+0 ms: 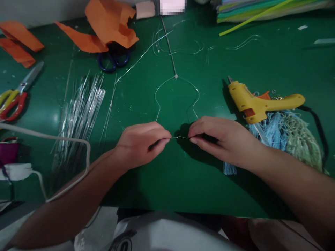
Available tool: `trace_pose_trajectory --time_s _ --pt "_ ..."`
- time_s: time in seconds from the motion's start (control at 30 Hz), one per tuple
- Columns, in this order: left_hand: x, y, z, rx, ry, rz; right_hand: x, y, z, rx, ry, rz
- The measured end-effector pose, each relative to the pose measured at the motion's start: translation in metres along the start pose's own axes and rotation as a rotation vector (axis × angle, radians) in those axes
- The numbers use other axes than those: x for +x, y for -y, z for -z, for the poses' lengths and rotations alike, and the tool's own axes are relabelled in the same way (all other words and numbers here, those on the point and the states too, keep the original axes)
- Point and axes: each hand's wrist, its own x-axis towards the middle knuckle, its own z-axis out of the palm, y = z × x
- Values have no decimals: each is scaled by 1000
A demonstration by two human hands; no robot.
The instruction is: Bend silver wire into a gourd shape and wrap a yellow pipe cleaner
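A thin wire frame [176, 91], bent into a rounded bottle-like outline, lies on the green table [183, 181]. Both of its lower ends run into my hands. My left hand [142, 143] is closed in a pinch on the wire's left end. My right hand [217, 139] is closed in a pinch on the right end. The fingertips nearly meet, with a short stretch of wire between them. A thin stem runs from the top of the frame towards the table's far edge.
A yellow glue gun [258, 103] lies right of my hands, beside blue and green tassels [288, 134]. A bundle of silver wires [78, 115] lies left. Red scissors [15, 99], blue scissors [113, 59], orange paper [110, 24], a white cable [65, 139] and coloured paper sheets [261, 8] surround the area.
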Motion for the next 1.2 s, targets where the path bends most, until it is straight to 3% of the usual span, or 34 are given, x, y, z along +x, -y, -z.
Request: trace_pose_trajectory --time_s 1.2 --pt "0 1 -1 -8 -14 -30 1 1 1 -15 34 3"
